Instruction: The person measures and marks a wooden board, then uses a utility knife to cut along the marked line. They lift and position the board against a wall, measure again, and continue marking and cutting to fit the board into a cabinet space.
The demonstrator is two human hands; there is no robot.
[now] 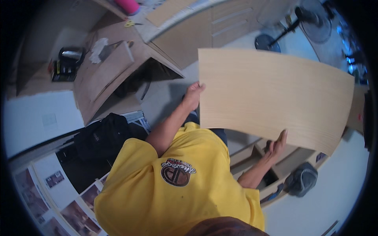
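Observation:
A large light wood-grain board (pixel 271 96) is held up in front of me, tilted, its broad face toward me. My left hand (pixel 193 96) grips its left edge, with the thumb on the near face and the other fingers behind. Along the lower edge, my right hand (pixel 278 146) is closed on the board, thumb laid over the face; the rest of its fingers are mostly hidden underneath. The board covers part of the floor and whatever lies behind it.
At left stands a wooden worktop (pixel 112 72) with a kettle (pixel 72 55) beyond it. A black bag (pixel 100 135) lies below. Drawer fronts (pixel 231 19) and a standing fan (pixel 311 19) are at the back. Right of me are an open wooden cabinet frame (pixel 289 159) and a dark cap (pixel 302 179).

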